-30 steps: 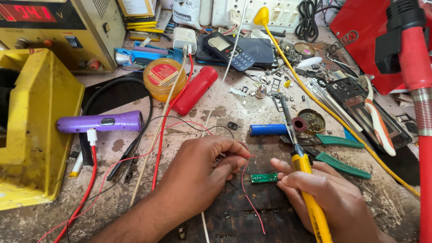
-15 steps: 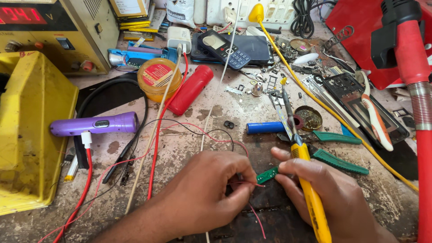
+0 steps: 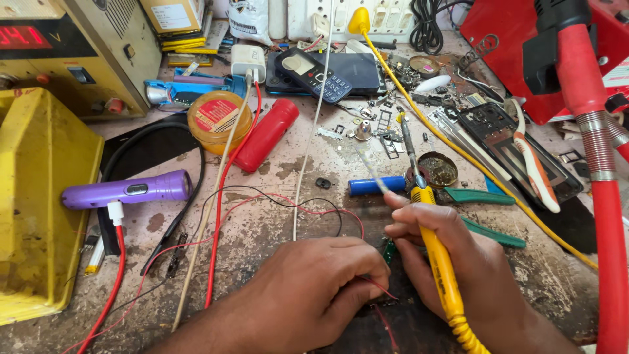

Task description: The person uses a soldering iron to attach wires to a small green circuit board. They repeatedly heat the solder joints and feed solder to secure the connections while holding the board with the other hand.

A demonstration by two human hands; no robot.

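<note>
Fingers of the left hand point(image 3: 314, 288) pinch a red wire point(image 3: 380, 292) against the green board point(image 3: 389, 251) near the bench's point(image 3: 282, 170) front edge, likely steadying it. Right hand point(image 3: 458, 262) grips the yellow soldering iron point(image 3: 439, 269), tip raised away.

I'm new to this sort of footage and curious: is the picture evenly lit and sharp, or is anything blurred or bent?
Head view: soft even light, faint shadows under the left hand and right hand; the yellow-handled soldering iron is sharp, the small green circuit board mostly hidden; the thick red hose at the right edge looms large and slightly soft; the red digital display glows.
</note>
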